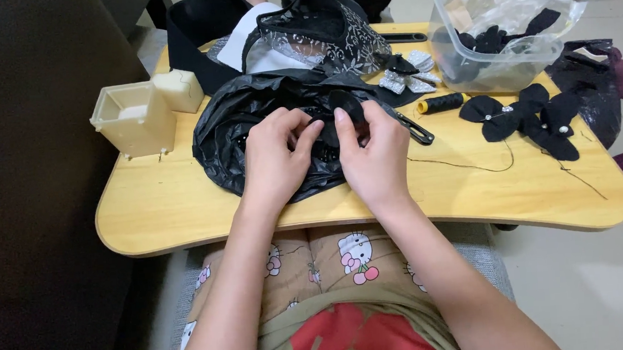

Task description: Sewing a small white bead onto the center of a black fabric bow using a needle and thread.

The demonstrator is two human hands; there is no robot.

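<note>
Wooden lap table (pixel 183 204) — black fabric piece (pixel 342 107) pinched btwn left hand (pixel 274 155), right hand (pixel 375 153).

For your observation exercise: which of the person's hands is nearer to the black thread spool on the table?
Right. The right hand lies just left of the thread spool; the left hand is farther left.

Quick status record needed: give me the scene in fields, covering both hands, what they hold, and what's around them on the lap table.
left hand: pinching the black fabric piece
right hand: gripping the same piece from the other side
under hands: black plastic bag
surface: wooden lap table
left side: cream plastic box
right side: black thread spool, finished black bows, clear container
behind: black lace fabric
</note>
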